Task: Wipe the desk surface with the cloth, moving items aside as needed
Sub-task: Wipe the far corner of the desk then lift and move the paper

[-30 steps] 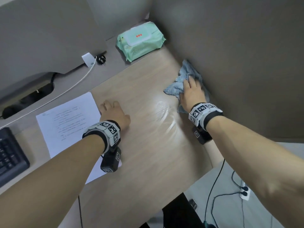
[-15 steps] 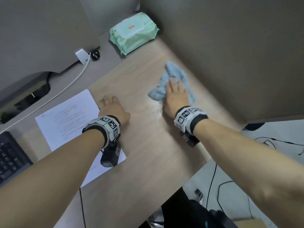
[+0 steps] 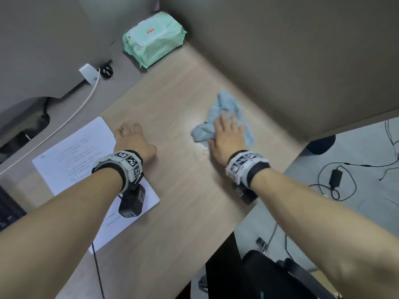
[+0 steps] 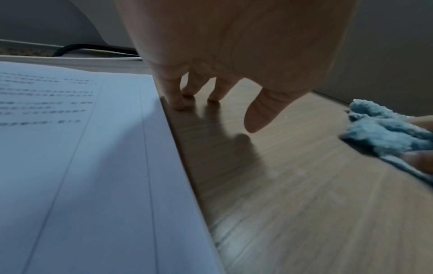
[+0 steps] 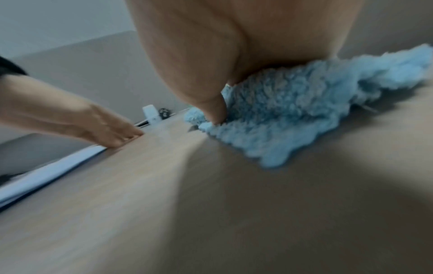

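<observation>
A person's right hand (image 3: 226, 137) lay flat on a crumpled light-blue cloth (image 3: 224, 108) on the wooden desk (image 3: 183, 212), fingers (image 3: 232, 120) straight and close together, pressing the fabric down rather than clutching it. The cloth bunched out beyond the fingertips toward the grey partition (image 3: 302, 61) and spilled to both sides of the palm; from the right wrist view the thumb (image 5: 214, 113) dug into its near edge, with folds of the cloth (image 5: 293, 118) spreading under the hand. The left hand (image 3: 133, 141) rested well apart from it, on bare wood just beside the right edge of a printed sheet of paper (image 3: 71, 160), its fingers (image 4: 175, 96) a little spread and straight, tips touching the desk, holding nothing. A green pack of wet wipes (image 3: 153, 37) sat in the far corner, near a white charger (image 3: 88, 74) with its cable running left. A dark keyboard (image 3: 8, 210) showed at the left edge, and cables (image 3: 336, 182) lay on the floor beyond the desk.
</observation>
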The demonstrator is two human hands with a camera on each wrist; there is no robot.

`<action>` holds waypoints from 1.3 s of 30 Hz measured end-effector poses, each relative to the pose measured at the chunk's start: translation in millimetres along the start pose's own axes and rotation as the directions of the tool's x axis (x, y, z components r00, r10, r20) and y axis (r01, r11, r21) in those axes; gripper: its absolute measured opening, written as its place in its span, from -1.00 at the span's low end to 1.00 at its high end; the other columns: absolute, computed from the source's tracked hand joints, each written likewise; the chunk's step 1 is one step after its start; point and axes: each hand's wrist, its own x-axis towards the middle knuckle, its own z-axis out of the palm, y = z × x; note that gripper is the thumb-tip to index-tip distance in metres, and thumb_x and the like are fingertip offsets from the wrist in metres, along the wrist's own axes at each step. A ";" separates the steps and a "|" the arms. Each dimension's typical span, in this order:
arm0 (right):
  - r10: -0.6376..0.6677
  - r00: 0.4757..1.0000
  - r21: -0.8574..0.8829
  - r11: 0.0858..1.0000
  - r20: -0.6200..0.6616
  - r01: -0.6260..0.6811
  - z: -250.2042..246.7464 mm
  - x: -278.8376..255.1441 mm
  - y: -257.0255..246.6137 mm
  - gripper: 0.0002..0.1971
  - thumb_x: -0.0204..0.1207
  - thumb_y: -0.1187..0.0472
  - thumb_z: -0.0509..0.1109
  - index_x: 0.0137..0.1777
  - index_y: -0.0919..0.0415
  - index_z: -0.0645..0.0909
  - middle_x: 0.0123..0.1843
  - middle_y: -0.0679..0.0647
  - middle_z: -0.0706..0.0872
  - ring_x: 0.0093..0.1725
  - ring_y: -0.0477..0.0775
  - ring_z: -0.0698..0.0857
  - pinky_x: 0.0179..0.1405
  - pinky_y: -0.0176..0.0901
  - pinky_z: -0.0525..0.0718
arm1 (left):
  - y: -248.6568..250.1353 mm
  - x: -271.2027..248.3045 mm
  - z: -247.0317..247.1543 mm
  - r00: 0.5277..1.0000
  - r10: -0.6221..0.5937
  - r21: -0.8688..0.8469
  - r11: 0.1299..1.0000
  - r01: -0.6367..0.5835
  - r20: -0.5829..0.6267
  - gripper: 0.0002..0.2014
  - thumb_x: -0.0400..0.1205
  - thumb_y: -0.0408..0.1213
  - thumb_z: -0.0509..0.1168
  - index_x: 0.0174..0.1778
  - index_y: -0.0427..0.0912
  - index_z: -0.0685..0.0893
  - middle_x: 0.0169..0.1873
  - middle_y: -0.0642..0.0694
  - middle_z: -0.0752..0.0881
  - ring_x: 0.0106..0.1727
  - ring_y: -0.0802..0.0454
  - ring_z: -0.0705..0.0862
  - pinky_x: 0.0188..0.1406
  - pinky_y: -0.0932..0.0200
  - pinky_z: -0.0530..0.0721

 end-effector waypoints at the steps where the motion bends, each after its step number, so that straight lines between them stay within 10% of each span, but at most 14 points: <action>1: -0.081 0.997 -0.043 0.996 0.020 0.081 8.8 -8.7 -17.8 -0.25 0.66 0.03 0.21 0.74 0.23 -0.04 0.77 0.21 -0.18 0.72 0.40 -0.15 0.62 0.47 -0.03 | 0.1 0.1 0.6 1.000 -0.001 -0.002 1.000 0.001 -0.003 -0.30 0.43 -0.19 0.26 0.53 -0.13 0.22 0.65 -0.20 0.08 0.66 -0.29 -0.02 0.52 -0.16 0.35; 6: -0.397 0.918 -0.075 0.915 0.006 0.397 37.9 -57.8 -11.1 -0.30 0.70 -0.08 0.16 0.74 0.21 0.05 0.78 0.14 -0.05 0.74 0.31 -0.09 0.66 0.31 -0.18 | 0.2 1.0 0.5 1.000 0.001 0.015 1.000 0.000 -0.004 -0.30 0.44 -0.17 0.26 0.53 -0.13 0.21 0.63 -0.19 0.11 0.65 -0.28 0.01 0.49 -0.18 0.39; 15: 0.070 0.996 -0.055 0.996 -0.051 -0.072 21.9 -42.9 98.5 -0.28 0.71 -0.16 0.06 0.72 0.28 0.06 0.76 0.26 0.00 0.71 0.42 -0.02 0.65 0.39 0.12 | 1.6 0.6 -4.9 1.000 0.001 0.016 1.000 -0.001 0.004 -0.37 0.45 -0.18 0.25 0.47 -0.12 0.29 0.57 -0.22 0.22 0.60 -0.30 0.11 0.39 -0.20 0.47; 24: 0.083 0.994 -0.052 0.995 -0.075 -0.087 -18.0 37.3 73.2 -0.28 0.67 -0.06 0.20 0.67 0.37 0.12 0.74 0.33 0.04 0.64 0.53 0.10 0.56 0.41 0.22 | 1.5 -0.8 -3.7 1.000 0.007 -0.006 1.000 -0.007 -0.026 -0.38 0.48 -0.18 0.23 0.50 -0.08 0.29 0.53 -0.19 0.27 0.58 -0.29 0.14 0.23 -0.14 0.55; 35: -0.245 0.965 -0.137 0.963 -0.093 0.231 -65.9 162.2 -43.0 -0.36 0.59 -0.04 0.27 0.59 0.27 0.27 0.69 0.23 0.18 0.63 0.46 0.15 0.48 0.42 0.34 | -2.3 0.9 3.4 0.997 -0.029 -0.052 0.998 0.025 -0.070 -0.31 0.50 -0.26 0.18 0.60 0.00 0.18 0.66 -0.09 0.12 0.65 -0.19 0.04 0.33 -0.07 0.53; 39: -0.579 0.815 -0.169 0.802 0.016 0.573 -40.1 120.9 -98.9 -0.44 0.53 0.06 0.34 0.50 0.21 0.39 0.65 0.18 0.28 0.63 0.41 0.20 0.50 0.48 0.29 | -1.1 -1.8 1.8 0.996 -0.039 -0.080 0.996 0.033 -0.077 -0.28 0.47 -0.25 0.20 0.61 0.01 0.21 0.66 -0.10 0.13 0.66 -0.19 0.03 0.40 -0.08 0.49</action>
